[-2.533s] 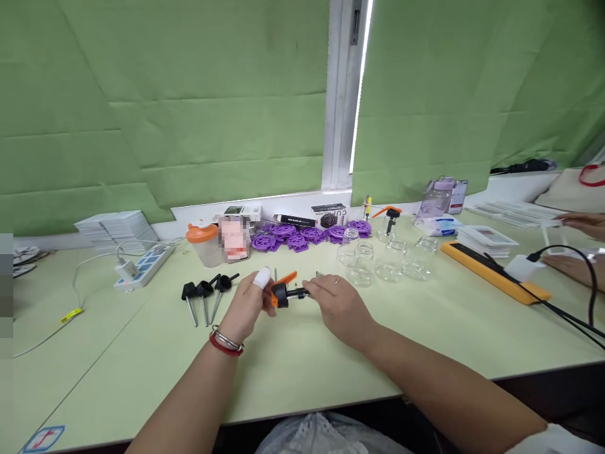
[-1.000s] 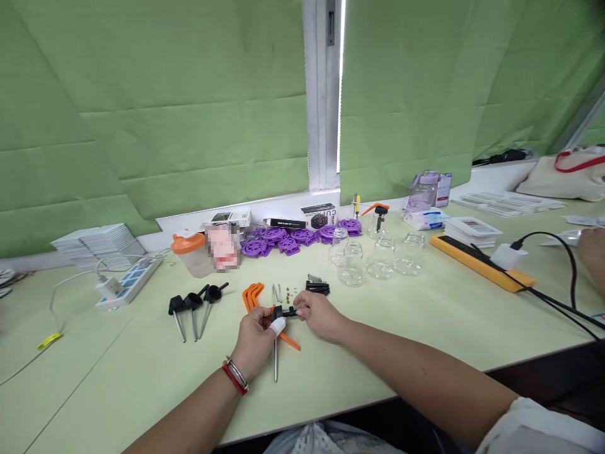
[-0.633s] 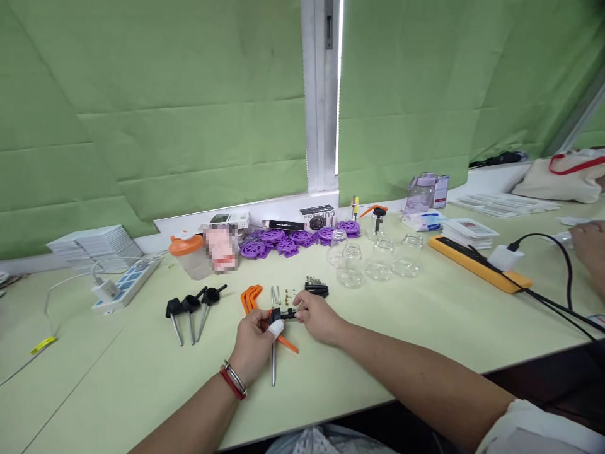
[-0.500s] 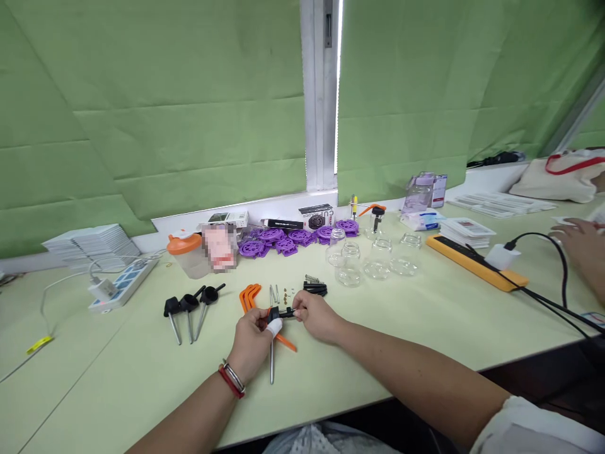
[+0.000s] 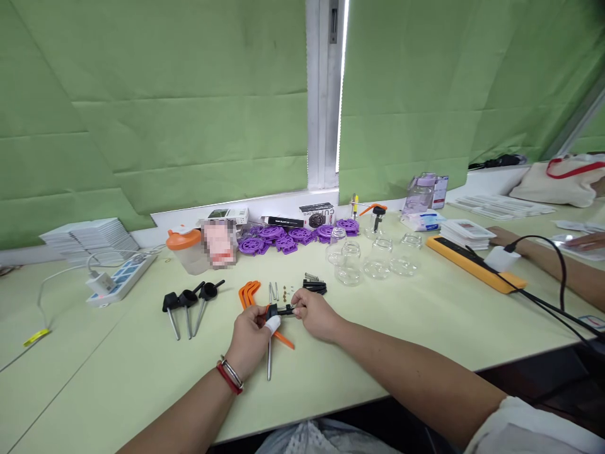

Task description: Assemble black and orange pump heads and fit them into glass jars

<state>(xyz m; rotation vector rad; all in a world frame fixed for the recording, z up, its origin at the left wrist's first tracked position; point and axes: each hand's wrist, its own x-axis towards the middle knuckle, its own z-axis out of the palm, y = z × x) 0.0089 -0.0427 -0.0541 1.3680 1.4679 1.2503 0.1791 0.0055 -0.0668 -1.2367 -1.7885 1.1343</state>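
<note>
I see my left hand [image 5: 252, 333] and right hand [image 5: 314, 313] drawn close together, both pinching the small black pump part [image 5: 278, 309], held just above the table [image 5: 425, 315]. It sits just in front of the loose orange levers [image 5: 248, 292], with the glass jars [image 5: 373, 258] farther back to the right of those levers.

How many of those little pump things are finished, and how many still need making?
Three black pump heads with metal tubes lie finished-looking in a row, and one with an orange lever sits on a jar at the back. The left hand and right hand hold another black pump head together. Spare orange levers, a spring and four open glass jars remain.
</note>
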